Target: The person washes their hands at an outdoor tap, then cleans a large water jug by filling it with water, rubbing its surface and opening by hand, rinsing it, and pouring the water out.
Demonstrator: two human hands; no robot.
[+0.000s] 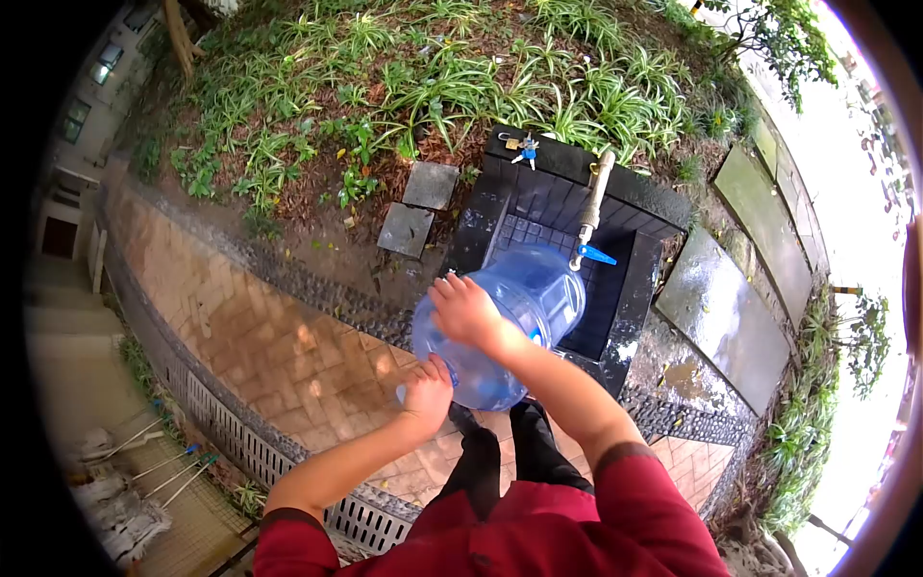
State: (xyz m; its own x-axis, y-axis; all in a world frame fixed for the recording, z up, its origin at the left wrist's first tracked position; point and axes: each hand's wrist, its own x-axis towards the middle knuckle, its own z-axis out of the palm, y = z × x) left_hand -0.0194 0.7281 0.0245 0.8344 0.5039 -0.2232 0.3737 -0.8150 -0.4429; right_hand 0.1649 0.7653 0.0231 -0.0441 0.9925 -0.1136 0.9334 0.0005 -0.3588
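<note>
A large clear-blue water-cooler bottle lies tilted across the near side of a dark tiled sink. My right hand presses on its upper side with the fingers curled over it. At the lower-left end, my left hand is closed around a part of the bottle; its fingers partly hide what they grip. A pale tap with a blue lever handle stands over the sink, its outlet just beside the bottle. Whether water runs from it I cannot tell.
Keys and a padlock lie on the sink's back ledge. Wet stone slabs are at the right, brick paving and a drain grate at the left. Leafy plants cover the bank behind.
</note>
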